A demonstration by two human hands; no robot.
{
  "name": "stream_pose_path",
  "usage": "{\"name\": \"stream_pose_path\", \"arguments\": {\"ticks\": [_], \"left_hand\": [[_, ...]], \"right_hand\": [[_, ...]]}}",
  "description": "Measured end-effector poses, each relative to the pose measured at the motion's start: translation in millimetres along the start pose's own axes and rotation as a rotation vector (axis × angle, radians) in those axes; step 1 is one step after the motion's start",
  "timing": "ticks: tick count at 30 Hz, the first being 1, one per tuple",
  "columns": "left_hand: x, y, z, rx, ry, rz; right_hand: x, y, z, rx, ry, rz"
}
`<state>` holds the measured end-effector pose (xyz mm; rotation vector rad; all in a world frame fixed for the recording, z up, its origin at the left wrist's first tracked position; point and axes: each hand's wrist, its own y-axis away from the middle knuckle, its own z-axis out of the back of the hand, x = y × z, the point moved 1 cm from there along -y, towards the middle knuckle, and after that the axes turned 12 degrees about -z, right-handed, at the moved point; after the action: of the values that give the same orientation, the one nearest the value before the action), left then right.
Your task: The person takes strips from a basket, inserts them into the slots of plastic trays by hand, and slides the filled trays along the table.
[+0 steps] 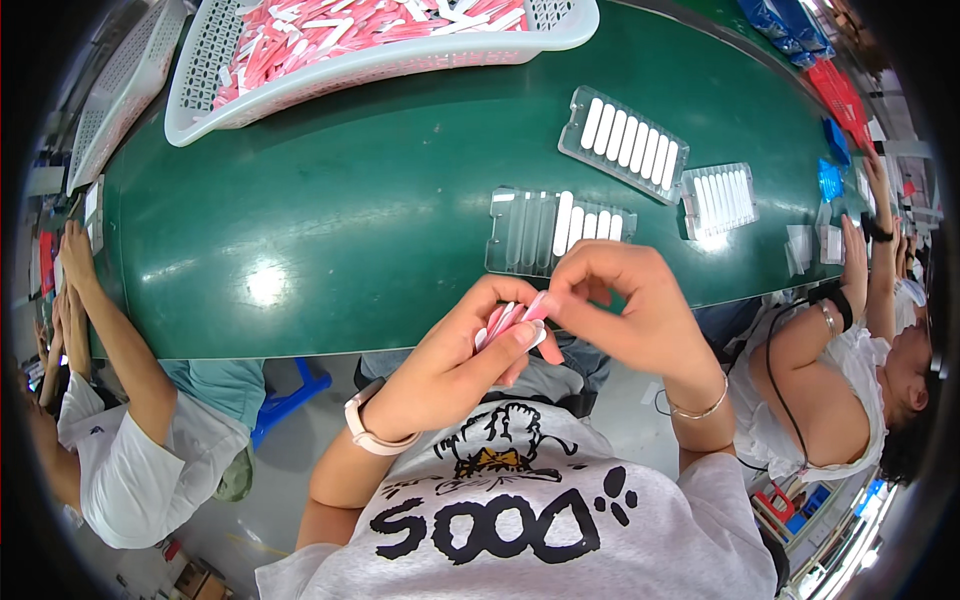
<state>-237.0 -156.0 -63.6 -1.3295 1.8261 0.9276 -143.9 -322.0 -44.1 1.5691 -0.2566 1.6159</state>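
My left hand [445, 368] is closed round a small bunch of flat pink-and-white strips with rounded ends [503, 322]. Thumb and fingertips of my right hand [635, 310] pinch the end of one strip [538, 304] at the top of that bunch. Just beyond my hands lies a clear plastic tray [512, 230] with long slots. White strips [563, 222] fill its right part, partly hidden by my right hand, and its left slots show no strips. Farther right, two more clear trays [572, 138] [690, 207] hold rows of white strips.
A white perforated basket [370, 75] heaped with pink and white strips [300, 45] stands at the far left of the green table [350, 200]. Another basket [125, 90] is beside it. People sit on both sides, a co-worker's arm [125, 340] at left. Blue packages [785, 30] lie far right.
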Motion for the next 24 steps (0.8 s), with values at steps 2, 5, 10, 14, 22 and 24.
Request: {"name": "stream_pose_path", "arguments": {"ticks": [2,5,10,14,22,24], "left_hand": [[2,-2,2,-0.013,-0.139,-0.017],[-1,-4,5,-0.083,-0.105,0.036],[-5,-2,10,-0.074,0.075,0.093],[-2,3,14,-0.089,0.160,0.093],[-5,9,19,-0.204,-0.022,0.019],[-7,10,18,-0.227,-0.036,0.007]], "right_hand": [[0,-3,7,-0.083,0.000,-0.011],[-1,-3,7,-0.085,-0.026,0.006],[-6,-5,8,-0.072,-0.139,0.193],[-7,-14,24,-0.098,-0.048,0.264],[0,-62,37,-0.170,0.522,0.298],[1,-61,33,-0.256,0.697,0.258]]}}
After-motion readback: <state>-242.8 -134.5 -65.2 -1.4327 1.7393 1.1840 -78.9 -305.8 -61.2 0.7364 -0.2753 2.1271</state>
